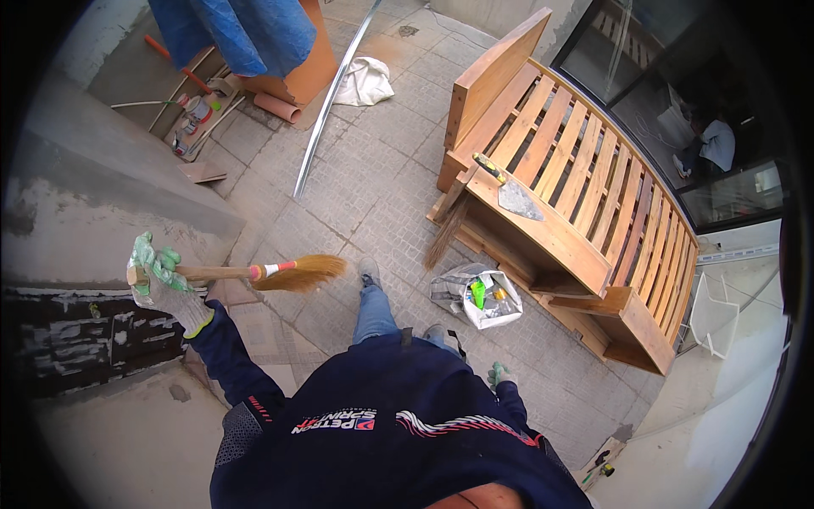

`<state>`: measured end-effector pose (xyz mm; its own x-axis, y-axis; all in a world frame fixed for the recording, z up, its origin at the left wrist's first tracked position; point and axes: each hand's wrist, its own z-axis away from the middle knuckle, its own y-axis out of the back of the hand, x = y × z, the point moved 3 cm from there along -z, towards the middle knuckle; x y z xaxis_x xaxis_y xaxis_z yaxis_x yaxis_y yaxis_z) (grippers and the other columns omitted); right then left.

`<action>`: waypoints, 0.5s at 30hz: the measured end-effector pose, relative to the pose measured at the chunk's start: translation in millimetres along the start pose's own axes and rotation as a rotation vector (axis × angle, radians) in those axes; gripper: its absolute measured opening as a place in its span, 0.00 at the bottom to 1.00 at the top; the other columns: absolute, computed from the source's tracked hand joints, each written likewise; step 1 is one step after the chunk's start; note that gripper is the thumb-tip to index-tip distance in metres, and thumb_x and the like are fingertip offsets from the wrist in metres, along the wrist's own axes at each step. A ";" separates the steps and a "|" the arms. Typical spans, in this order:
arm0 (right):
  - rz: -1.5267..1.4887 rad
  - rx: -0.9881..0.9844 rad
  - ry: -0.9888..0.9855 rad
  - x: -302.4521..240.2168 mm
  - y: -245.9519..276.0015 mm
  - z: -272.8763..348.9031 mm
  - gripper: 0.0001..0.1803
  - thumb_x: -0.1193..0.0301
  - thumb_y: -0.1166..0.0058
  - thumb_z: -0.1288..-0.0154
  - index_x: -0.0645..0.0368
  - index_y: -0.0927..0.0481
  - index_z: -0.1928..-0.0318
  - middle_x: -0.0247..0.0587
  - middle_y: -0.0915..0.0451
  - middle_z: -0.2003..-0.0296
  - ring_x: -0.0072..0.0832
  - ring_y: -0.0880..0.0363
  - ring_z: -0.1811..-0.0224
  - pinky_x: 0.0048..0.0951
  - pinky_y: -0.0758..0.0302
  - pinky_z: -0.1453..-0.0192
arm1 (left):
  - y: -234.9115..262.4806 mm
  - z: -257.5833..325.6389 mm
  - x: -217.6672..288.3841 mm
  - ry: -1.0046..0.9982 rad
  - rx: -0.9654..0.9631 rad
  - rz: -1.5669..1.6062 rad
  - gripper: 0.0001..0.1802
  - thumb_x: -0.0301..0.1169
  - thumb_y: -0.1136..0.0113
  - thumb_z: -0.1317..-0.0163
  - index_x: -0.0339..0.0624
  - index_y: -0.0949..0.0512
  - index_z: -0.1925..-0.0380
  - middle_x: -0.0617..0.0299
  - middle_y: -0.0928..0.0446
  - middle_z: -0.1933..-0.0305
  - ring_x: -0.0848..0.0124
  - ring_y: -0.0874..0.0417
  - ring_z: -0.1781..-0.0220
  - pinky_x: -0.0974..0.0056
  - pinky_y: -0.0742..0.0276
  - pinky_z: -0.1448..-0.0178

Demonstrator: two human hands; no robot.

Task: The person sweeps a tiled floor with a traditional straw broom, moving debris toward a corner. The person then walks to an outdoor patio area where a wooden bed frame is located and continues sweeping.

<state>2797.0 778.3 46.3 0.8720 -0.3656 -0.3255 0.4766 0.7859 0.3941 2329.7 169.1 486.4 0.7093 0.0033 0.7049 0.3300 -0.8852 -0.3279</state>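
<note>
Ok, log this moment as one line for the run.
left hand: gloved, grips brush handle, bristles raised over paving | right hand: gloved, low at side, empty-looking | trowel: lying on wooden bench

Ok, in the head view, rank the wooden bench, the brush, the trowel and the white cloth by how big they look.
1. wooden bench
2. brush, in the left hand, so nearness inflates it
3 and 4. white cloth and trowel look alike; unranked
</note>
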 end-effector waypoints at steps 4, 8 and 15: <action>0.257 -0.090 0.122 -111.5 -83.2 -16.7 0.21 0.48 0.42 0.29 0.51 0.15 0.52 0.31 0.16 0.71 0.24 0.19 0.75 0.31 0.26 0.76 | 4.1 -11.0 -45.9 0.000 0.012 -0.142 0.22 0.29 0.35 0.35 0.21 0.20 0.46 0.61 0.21 0.71 0.74 0.24 0.76 0.67 0.25 0.66; 0.494 -0.111 0.662 -243.4 -196.3 16.6 0.19 0.60 0.40 0.26 0.58 0.14 0.44 0.36 0.11 0.61 0.23 0.14 0.65 0.24 0.22 0.64 | -1.2 -16.0 -88.3 0.239 0.044 -0.292 0.20 0.32 0.35 0.32 0.26 0.19 0.47 0.61 0.21 0.69 0.73 0.22 0.70 0.69 0.25 0.64; -0.492 -1.116 0.435 -361.9 -335.7 169.1 0.19 0.62 0.51 0.19 0.53 0.20 0.35 0.43 0.12 0.50 0.26 0.12 0.56 0.27 0.16 0.55 | -52.3 -48.1 -151.6 0.066 -0.190 -0.432 0.27 0.42 0.36 0.29 0.24 0.21 0.46 0.52 0.18 0.61 0.68 0.18 0.68 0.66 0.21 0.64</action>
<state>2340.4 562.4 177.1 0.4245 -0.7076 -0.5649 0.2005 0.6819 -0.7035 2174.9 192.5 426.9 0.4889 0.3660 0.7919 0.4622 -0.8785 0.1207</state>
